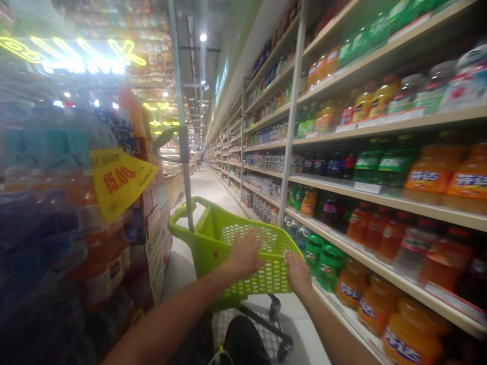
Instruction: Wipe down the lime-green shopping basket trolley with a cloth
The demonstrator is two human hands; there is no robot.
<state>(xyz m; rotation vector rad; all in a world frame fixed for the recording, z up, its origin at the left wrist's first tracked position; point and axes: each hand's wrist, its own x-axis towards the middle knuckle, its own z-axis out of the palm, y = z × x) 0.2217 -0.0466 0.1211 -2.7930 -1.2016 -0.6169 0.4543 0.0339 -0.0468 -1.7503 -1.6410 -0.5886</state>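
Note:
A lime-green plastic shopping cart (205, 242) with perforated sides stands right in front of me on its dark wheeled frame. My left hand (245, 256) lies over its near rim, fingers stretched out and somewhat blurred. At the cart's right corner, my right hand (299, 274) is closed around the rim. Inside, the visible part of the perforated wall shows nothing against it. A tall grey pole (185, 182) rises by the cart's left end, with a dark curved piece near its top.
Long shelves (342, 190) of soda bottles run along the right, close to the cart. Stacked drink packs (57, 203) with a yellow price sign (122, 182) crowd the left. A pale floor aisle (207, 182) leads ahead to a distant person (198, 157).

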